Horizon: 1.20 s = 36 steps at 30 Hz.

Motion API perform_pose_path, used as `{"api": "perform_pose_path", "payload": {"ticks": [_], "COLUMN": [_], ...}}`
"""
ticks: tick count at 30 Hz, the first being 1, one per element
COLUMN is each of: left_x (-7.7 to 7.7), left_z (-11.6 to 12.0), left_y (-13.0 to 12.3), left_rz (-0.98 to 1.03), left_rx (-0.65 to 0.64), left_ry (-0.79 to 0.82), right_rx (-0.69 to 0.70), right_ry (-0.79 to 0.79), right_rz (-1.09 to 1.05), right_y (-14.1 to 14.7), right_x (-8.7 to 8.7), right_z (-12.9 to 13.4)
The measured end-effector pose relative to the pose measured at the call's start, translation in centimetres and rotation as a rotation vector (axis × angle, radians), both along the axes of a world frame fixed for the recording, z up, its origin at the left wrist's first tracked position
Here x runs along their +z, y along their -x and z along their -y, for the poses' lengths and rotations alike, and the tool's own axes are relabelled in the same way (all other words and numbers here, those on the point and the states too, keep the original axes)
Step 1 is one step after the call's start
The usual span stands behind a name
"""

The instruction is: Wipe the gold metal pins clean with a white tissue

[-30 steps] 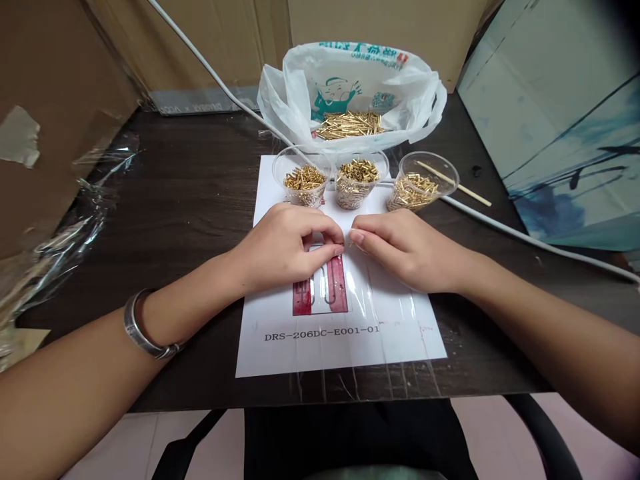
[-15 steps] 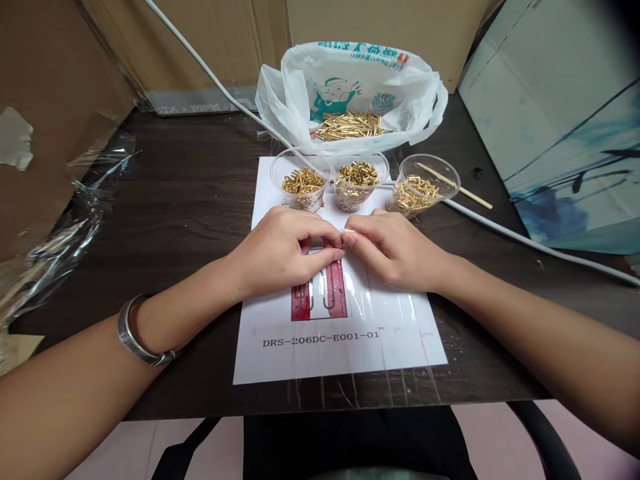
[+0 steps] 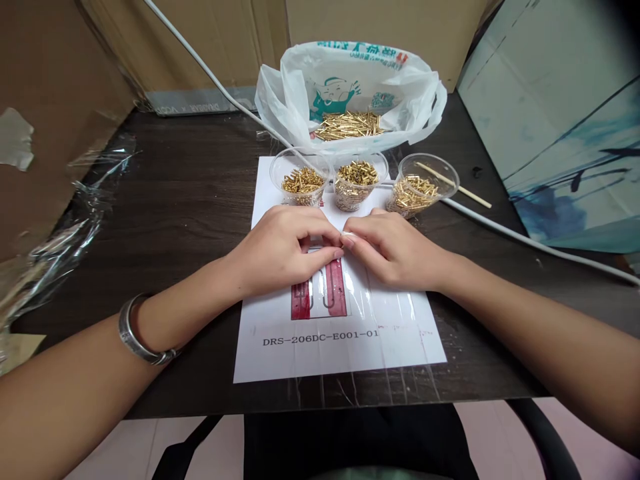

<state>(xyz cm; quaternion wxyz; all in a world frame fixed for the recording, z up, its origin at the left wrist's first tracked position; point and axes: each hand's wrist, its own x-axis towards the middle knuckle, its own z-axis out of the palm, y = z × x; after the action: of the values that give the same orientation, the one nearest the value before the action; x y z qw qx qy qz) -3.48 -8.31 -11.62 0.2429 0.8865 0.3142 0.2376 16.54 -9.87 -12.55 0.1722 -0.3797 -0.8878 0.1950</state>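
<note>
My left hand (image 3: pixel 295 250) and my right hand (image 3: pixel 393 248) meet over a white printed sheet (image 3: pixel 315 363), fingertips touching. The fingers of both are pinched together; whatever sits between them is too small to make out. Just beyond the hands stand three clear plastic cups, the left cup (image 3: pixel 303 183), the middle cup (image 3: pixel 358 185) and the right cup (image 3: pixel 417 187), each holding small gold-coloured metal pieces. Part of a red and white drawing (image 3: pixel 320 293) shows on the sheet below my fingers.
A white plastic bag (image 3: pixel 295 120) with long gold pins (image 3: pixel 347 125) stands open behind the cups. One wooden stick (image 3: pixel 467 193) leans out by the right cup. A white cable (image 3: pixel 530 243) crosses the dark table (image 3: pixel 165 200). Cardboard (image 3: pixel 200 53) and crumpled clear film (image 3: pixel 75 233) lie around it.
</note>
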Motion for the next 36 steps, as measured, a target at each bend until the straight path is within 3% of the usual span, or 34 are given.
{"api": "perform_pose_path", "payload": {"ticks": [36], "left_x": [0.17], "left_z": [0.13], "left_y": [0.05], "left_rz": [-0.063], "left_rx": [0.078], "left_ry": [0.156], "right_rx": [-0.045], "right_ry": [-0.173], "right_rz": [0.130], "right_y": [0.36], "right_x": [-0.26], "right_z": [0.42]}}
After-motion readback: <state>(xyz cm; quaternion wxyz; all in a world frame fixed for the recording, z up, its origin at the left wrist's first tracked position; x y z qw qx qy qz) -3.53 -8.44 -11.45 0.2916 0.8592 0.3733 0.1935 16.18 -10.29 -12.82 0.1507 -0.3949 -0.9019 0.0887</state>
